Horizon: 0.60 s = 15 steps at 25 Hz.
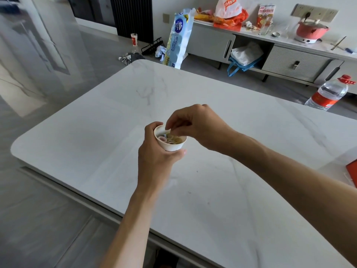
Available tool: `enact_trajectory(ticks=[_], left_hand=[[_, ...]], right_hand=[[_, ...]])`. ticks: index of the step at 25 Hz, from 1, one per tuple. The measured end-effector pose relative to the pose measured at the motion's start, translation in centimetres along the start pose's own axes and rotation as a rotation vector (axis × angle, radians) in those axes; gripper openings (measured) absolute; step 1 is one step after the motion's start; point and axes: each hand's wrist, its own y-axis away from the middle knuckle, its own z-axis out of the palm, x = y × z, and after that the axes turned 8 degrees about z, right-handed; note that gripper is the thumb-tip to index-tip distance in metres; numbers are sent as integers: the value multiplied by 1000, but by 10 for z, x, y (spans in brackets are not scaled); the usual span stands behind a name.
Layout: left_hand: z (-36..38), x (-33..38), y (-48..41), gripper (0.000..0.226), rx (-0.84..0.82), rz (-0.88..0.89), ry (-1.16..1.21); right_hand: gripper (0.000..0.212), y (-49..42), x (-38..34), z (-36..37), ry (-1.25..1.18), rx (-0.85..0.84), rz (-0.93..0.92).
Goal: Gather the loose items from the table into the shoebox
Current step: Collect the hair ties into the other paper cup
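A red object (352, 173) is being cut off at the right edge (what it is stays unclear), by the white marble table (116, 113) standing on a grey floor. The left hand (154, 157) is gripping a paper cup (172, 147) of blurry small rings (171, 140) above the table. The right hand (197, 124) is holding pinched fingertips at the cup's mouth, and I cannot tell whether they hold anything.

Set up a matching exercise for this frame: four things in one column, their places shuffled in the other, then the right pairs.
Things
1. paper cup
2. water bottle
3. pink pot
4. tissue pack

Places
A. standing on the floor, leaning against the left end of the sideboard
B. on top of the sideboard, towards the right
C. gripped in the left hand, over the table
D. beyond the table's far edge, at the right

Pairs: 1-C, 2-D, 3-B, 4-A
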Motion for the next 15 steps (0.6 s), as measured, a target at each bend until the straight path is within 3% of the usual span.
enact_trajectory(ticks=[3, 5, 8, 10, 12, 15], left_hand=[[-3, -3, -1, 70, 42, 0, -12], [-6, -6, -3, 70, 85, -26, -13], [-12, -13, -5, 71, 142, -66, -19], [-14, -17, -5, 72, 139, -74, -34], [-15, -20, -7, 72, 122, -69, -53], [-14, -22, -9, 72, 105, -64, -58]], right_hand=[[16, -15, 16, -7, -88, 115, 49], [9, -31, 43, -7, -31, 206, 175], [45, -53, 91, 12, 192, 100, 461], [62, -67, 109, 32, 200, 26, 552], [54, -82, 115, 48, 187, 65, 526], [17, -95, 111, 60, 264, 130, 395]])
